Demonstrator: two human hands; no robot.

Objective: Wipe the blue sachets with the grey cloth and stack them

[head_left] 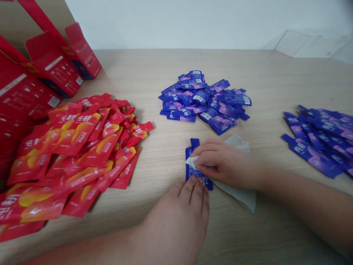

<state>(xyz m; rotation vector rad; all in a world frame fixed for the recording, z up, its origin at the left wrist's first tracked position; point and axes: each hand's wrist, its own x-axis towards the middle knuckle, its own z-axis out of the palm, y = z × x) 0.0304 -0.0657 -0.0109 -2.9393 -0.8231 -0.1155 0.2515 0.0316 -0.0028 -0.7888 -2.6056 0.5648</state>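
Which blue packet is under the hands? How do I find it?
On the wooden table, find the blue heap in the middle, right of the red packet pile. Just in front of it lies one blue packet. It alone lies apart, with the left hand touching its near end and the right hand holding a pale cloth on it.

Packaged stock spread over the wooden worktop [275, 73]
Red sachets [82, 147] are heaped at left beside opened red cartons [55, 68]; blue sachets [204, 99] are piled centrally, and a blue row [320, 141] is laid at right.
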